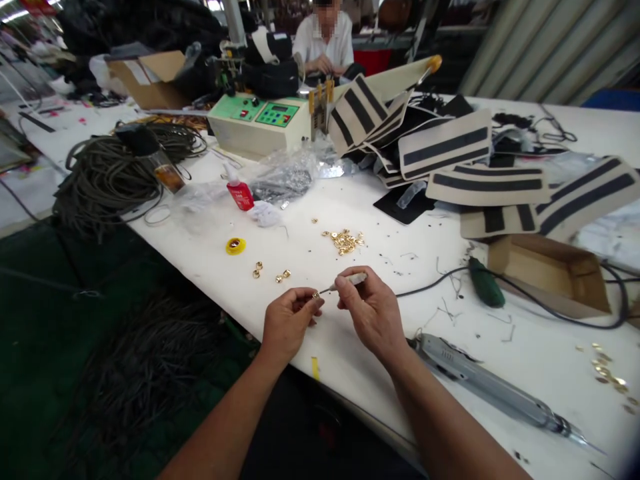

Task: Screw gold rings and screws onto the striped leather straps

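Near the table's front edge, my left hand [291, 325] pinches a small gold metal piece [316, 295] between thumb and fingertips. My right hand [370, 308] grips a small screwdriver with a pale handle [356, 279], its thin tip pointing left and meeting the gold piece. Just beyond my hands lie a few loose gold pieces [283, 276] and two more [257, 269] to the left. A pile of gold parts [345, 241] sits farther back. A yellow ring-shaped item [235, 246] rests at the left.
A grey electric screwdriver [480, 380] lies right of my right forearm. Behind are a cardboard tray [547, 273], striped panels [445, 145], a red bottle [240, 193], a coiled cord bundle [105, 173] and a green-panelled machine [257, 127]. A person [325, 40] sits across the table.
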{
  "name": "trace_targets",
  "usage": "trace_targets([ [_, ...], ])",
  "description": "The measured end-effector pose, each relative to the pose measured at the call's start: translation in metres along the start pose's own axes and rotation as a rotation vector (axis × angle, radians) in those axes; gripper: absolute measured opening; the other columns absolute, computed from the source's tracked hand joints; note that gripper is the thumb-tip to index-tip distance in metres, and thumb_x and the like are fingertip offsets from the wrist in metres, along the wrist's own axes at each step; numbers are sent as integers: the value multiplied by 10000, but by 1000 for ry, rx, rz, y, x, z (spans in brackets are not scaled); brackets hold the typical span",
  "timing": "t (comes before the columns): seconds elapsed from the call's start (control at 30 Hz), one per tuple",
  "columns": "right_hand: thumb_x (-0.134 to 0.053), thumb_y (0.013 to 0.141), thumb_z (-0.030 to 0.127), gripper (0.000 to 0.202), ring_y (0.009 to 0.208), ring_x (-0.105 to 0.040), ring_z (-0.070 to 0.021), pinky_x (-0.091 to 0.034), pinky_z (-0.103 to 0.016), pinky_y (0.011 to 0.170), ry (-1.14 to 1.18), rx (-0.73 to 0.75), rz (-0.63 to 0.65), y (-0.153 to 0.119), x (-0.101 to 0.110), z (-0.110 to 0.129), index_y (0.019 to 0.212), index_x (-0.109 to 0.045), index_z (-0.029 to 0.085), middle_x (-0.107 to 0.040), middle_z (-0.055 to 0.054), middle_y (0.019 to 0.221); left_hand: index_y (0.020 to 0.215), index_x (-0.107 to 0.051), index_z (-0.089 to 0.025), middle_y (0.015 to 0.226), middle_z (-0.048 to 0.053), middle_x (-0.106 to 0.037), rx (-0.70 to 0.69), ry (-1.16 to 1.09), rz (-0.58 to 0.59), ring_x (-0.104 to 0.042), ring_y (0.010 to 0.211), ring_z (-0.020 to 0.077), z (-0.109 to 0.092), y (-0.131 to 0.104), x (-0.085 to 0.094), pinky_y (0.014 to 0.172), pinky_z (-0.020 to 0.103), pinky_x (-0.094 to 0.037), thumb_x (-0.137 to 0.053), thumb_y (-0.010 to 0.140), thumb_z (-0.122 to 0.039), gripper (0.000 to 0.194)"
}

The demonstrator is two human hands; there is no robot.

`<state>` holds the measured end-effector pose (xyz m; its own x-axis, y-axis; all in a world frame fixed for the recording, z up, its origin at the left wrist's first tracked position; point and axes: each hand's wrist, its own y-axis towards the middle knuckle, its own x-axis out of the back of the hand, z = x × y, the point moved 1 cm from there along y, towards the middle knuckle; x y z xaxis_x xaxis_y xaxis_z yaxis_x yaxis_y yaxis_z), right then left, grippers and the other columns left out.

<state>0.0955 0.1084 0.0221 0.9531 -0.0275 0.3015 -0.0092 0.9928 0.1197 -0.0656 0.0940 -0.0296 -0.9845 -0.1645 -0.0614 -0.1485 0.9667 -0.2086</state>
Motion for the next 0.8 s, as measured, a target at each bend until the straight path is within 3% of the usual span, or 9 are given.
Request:
trace_targets([
  [0.8, -670, 933, 391, 177, 611, -612, -141, -470, -265, 631, -181, 48, -22, -1, -8, -2, 868, -659, 227, -669, 17, 706, 949, -760, -165, 789, 27, -750, -82, 63, 2, -702, 646, 150, 11, -3, 1, 624, 266, -578, -832, 789, -394, 288],
])
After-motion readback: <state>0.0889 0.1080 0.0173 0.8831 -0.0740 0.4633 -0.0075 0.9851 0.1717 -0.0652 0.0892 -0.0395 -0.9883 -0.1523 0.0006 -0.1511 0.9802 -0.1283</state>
